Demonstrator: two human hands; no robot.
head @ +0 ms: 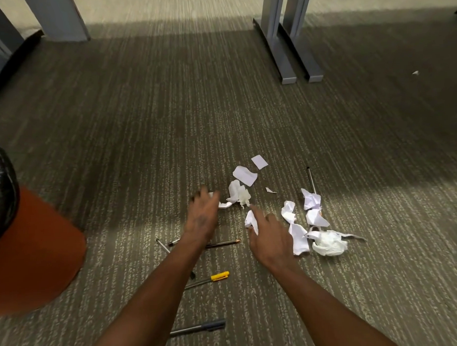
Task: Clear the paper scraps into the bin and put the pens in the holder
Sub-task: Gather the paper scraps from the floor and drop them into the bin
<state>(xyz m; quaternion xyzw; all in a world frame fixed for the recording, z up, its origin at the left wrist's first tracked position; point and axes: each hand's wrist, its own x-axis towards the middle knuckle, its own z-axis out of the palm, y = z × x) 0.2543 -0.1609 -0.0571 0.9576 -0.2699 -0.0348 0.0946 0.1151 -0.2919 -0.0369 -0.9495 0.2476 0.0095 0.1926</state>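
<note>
while i work across the carpet (142, 124) from the left, the orange bin (35, 247) with its black liner sits at the far left edge, well apart from the mess. next come the pens (199, 329), scattered under and beside my left forearm: a grey one nearest me, a yellow-capped pen (219, 276) above it, a pencil (224, 243) and two dark pens by the wrist. they are stiff and thin, so i'd pinch each mid-barrel. i see no holder. my left hand (201, 217) is spread flat, fingers relaxed, its tips touching a small crumpled bit. my right hand (269, 236) pinches one paper scrap (251, 220) between thumb and fingers. the other paper scraps (325, 243) lie to the right, crumpled and torn flat pieces, with another pen (311, 180) behind them. they look feather-light and soft; i judge scooping and bunching several together beats picking singly, since flat bits cling to carpet.
</note>
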